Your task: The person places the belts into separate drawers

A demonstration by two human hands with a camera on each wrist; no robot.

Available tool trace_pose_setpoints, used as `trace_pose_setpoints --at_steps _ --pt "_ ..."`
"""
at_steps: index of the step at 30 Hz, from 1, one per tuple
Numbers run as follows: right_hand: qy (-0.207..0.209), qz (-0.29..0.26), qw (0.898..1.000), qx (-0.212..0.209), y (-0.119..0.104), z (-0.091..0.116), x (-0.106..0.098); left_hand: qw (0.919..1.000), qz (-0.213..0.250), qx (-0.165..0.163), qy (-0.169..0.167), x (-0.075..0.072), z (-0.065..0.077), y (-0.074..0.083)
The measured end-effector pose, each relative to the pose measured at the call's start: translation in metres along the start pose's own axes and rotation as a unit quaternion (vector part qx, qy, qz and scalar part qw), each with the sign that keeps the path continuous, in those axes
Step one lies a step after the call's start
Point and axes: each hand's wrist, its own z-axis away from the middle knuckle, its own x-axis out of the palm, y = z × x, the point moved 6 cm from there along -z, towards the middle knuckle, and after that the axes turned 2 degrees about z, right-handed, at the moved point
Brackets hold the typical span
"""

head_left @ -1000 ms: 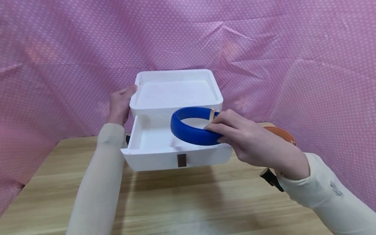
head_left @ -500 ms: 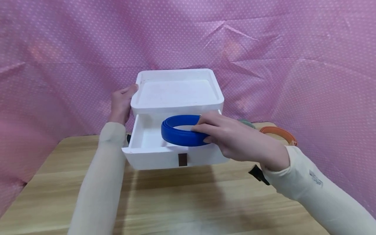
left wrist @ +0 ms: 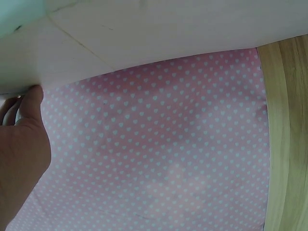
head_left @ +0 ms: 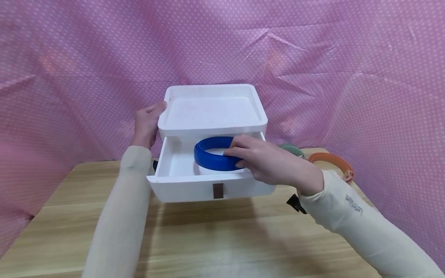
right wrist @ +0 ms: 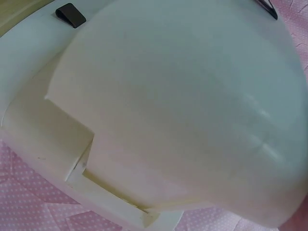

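In the head view a coiled blue belt [head_left: 211, 160] is held level inside the open white drawer [head_left: 184, 191]. My right hand [head_left: 267, 160] pinches its right side between thumb and fingers, covering that part of the coil. The white storage box [head_left: 212, 110] has a shallow tray top and a brown tab [head_left: 218, 190] on the drawer front. My left hand [head_left: 146, 121] grips the box's left side, thumb near the rim. In the left wrist view, its fingers [left wrist: 32, 103] reach round the box's edge. White plastic fills most of the right wrist view, with the right hand out of sight there.
Right of the box, a coiled green belt [head_left: 293, 150] and a coiled orange belt [head_left: 335, 162] lie on the wooden table [head_left: 208, 239]. A pink dotted cloth [head_left: 222, 42] hangs close behind the box.
My right hand has moved left and lowered the blue belt from over the drawer's right part into the drawer. The green belt has come into sight. My left hand stays at the box.
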Motion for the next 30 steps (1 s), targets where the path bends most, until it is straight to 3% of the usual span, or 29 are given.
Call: trace_pose_setpoints --at_steps 11,20,30 --pt "-0.059 -0.005 0.998 0.032 0.005 -0.007 0.011 0.9999 0.002 0.002 0.011 0.002 0.0 -0.001" --pt "-0.096 -0.046 0.993 0.057 0.012 -0.016 0.015 0.9999 -0.009 -0.003 0.009 0.001 0.001 -0.001" --pt "-0.106 -0.061 0.989 0.077 0.016 -0.016 0.018 0.9999 -0.009 -0.004 0.002 0.001 0.003 0.0"
